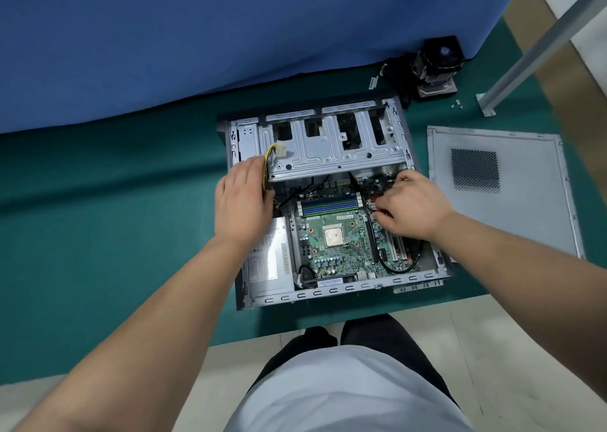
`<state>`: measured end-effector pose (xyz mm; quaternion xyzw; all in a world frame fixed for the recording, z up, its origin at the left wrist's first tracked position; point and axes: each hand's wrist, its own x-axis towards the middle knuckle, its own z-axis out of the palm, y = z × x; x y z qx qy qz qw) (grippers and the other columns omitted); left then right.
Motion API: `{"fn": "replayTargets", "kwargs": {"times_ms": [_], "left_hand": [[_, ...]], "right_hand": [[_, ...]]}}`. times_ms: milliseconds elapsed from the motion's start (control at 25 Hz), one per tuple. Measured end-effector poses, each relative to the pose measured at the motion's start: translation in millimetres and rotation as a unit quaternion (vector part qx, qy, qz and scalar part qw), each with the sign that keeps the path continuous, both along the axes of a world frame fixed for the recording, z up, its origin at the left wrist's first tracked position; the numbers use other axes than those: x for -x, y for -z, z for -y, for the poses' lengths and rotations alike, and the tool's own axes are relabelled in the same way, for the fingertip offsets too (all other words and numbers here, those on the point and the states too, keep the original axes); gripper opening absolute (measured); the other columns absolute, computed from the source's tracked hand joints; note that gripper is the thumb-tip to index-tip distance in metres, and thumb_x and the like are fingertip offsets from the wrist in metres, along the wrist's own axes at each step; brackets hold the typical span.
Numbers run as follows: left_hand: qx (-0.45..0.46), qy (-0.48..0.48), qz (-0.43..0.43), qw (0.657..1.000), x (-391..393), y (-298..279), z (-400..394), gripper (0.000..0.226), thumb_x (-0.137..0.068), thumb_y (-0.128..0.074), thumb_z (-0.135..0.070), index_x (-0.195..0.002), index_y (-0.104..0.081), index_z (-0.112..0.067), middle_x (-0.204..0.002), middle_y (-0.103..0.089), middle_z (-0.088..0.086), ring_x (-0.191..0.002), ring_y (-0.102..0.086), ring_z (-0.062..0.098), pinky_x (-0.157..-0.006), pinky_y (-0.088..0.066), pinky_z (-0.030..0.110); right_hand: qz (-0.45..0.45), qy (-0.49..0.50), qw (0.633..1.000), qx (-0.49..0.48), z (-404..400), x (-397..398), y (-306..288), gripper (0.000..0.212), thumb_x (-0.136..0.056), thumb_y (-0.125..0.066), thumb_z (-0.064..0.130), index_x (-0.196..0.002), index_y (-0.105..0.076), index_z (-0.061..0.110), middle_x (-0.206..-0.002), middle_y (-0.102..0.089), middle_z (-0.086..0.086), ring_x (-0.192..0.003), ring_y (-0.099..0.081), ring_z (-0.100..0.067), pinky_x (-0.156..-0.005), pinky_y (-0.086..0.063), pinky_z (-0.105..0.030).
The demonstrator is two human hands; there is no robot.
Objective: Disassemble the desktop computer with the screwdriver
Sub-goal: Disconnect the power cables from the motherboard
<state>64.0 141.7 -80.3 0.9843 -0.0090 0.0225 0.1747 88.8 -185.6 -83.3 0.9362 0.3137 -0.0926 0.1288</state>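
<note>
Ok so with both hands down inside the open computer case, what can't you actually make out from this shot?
- Head view: what the right hand fingertips touch on the motherboard; the hand covers it.
- What the left hand grips by the yellow cables; its palm faces away.
- Power supply label text: too small.
- Loose screws by the removed cooler: too tiny to count.
- No screwdriver in view.

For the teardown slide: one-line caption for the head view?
Both hands reach inside the open desktop case; side panel and cooler lie removed.
</note>
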Motion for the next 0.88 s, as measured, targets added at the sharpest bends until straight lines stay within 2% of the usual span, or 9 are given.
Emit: {"fn": "replayTargets", "kwargs": {"times_ms": [80, 160, 240, 320, 560, 640, 760, 800, 880], "left_hand": [[-0.006, -0.005, -0.001, 1.0, 2.8, 5.5, 1.3, 0.062, -0.098, -0.056, -0.024, -0.155, -0.034, -0.016, -0.158, -0.042, 0.002, -0.149, -0.031, 0.021, -0.123, -0.018, 0.039], [-0.007, -0.007, 0.013, 1.0, 1.7, 10.3, 0.4, 0.062, -0.096, -0.055, -0.025, -0.154, -0.035, -0.016, -0.157, -0.043, 0.002, -0.148, -0.032, 0.02, -0.123, -0.017, 0.037], [-0.014, -0.01, 0.03, 0.999, 1.3, 14.0, -0.7, 0.062, -0.094, -0.054, -0.026, -0.153, -0.036, -0.017, -0.155, -0.045, 0.001, -0.147, -0.034, 0.019, -0.121, -0.017, 0.036], [-0.022, -0.013, 0.049, 0.998, 4.7, 18.6, -1.9, 0.062, -0.092, -0.053, -0.026, -0.152, -0.037, -0.017, -0.154, -0.045, 0.001, -0.146, -0.035, 0.019, -0.12, -0.017, 0.035], [-0.033, -0.02, 0.056, 0.998, 4.2, 22.3, -0.9, 0.062, -0.091, -0.052, -0.026, -0.15, -0.038, -0.018, -0.153, -0.046, 0.0, -0.145, -0.036, 0.018, -0.119, -0.018, 0.035], [-0.036, -0.021, 0.055, 0.998, 4.4, 21.8, 0.0, 0.061, -0.091, -0.053, -0.025, -0.15, -0.038, -0.018, -0.153, -0.046, 0.0, -0.145, -0.035, 0.018, -0.119, -0.018, 0.036], [-0.04, -0.024, 0.059, 0.997, 4.0, 21.2, 0.7, 0.061, -0.091, -0.053, -0.024, -0.15, -0.039, -0.018, -0.151, -0.046, -0.001, -0.143, -0.036, 0.018, -0.117, -0.019, 0.036], [-0.041, -0.024, 0.059, 0.997, 3.6, 20.8, 0.7, 0.061, -0.091, -0.053, -0.024, -0.15, -0.039, -0.018, -0.151, -0.047, -0.001, -0.142, -0.037, 0.018, -0.117, -0.019, 0.036], [-0.045, -0.023, 0.063, 0.997, 3.9, 21.8, 0.2, 0.06, -0.091, -0.053, -0.024, -0.149, -0.04, -0.018, -0.151, -0.047, -0.001, -0.142, -0.037, 0.018, -0.117, -0.02, 0.036]], "right_hand": [[-0.018, 0.025, 0.999, 0.021, -11.1, 3.2, 4.1, 0.031, -0.097, -0.042, 0.044, -0.084, -0.067, 0.031, -0.079, -0.067, 0.011, -0.074, -0.06, -0.013, -0.102, -0.036, -0.039], [-0.067, 0.057, 0.995, -0.052, -41.8, 8.2, 17.1, 0.024, -0.096, -0.05, 0.03, -0.111, -0.07, 0.028, -0.103, -0.069, 0.008, -0.096, -0.064, -0.017, -0.107, -0.038, -0.044], [-0.134, 0.069, 0.979, -0.138, -82.8, 11.3, 34.9, 0.045, -0.096, -0.052, 0.017, -0.14, -0.057, 0.022, -0.139, -0.059, 0.002, -0.128, -0.055, -0.023, -0.118, -0.034, -0.045], [-0.154, 0.07, 0.972, -0.161, -118.9, 10.8, 51.2, 0.061, -0.095, -0.053, 0.013, -0.155, -0.039, 0.017, -0.157, -0.042, -0.002, -0.143, -0.041, -0.025, -0.123, -0.027, -0.042], [-0.183, 0.101, 0.967, -0.143, -145.9, 0.7, 77.6, 0.07, -0.087, -0.053, 0.005, -0.155, -0.037, 0.015, -0.142, -0.053, -0.009, -0.125, -0.054, -0.032, -0.111, -0.041, -0.044], [-0.171, 0.098, 0.968, -0.158, -146.3, -3.9, 79.9, 0.06, -0.089, -0.051, 0.005, -0.148, -0.046, 0.015, -0.131, -0.059, -0.011, -0.115, -0.059, -0.034, -0.098, -0.046, -0.045], [-0.152, 0.124, 0.963, -0.187, -148.1, -18.0, 86.1, 0.025, -0.097, -0.048, 0.011, -0.117, -0.062, 0.013, -0.099, -0.063, -0.013, -0.093, -0.065, -0.038, -0.073, -0.046, -0.038], [-0.15, 0.152, 0.956, -0.202, -148.2, -22.4, 88.4, 0.021, -0.098, -0.048, 0.013, -0.113, -0.063, 0.013, -0.097, -0.065, -0.014, -0.092, -0.066, -0.039, -0.07, -0.046, -0.037], [-0.155, 0.213, 0.932, -0.249, -148.0, -27.9, 92.7, 0.028, -0.099, -0.052, 0.016, -0.124, -0.065, 0.017, -0.109, -0.068, -0.016, -0.099, -0.065, -0.037, -0.077, -0.05, -0.037]]}}
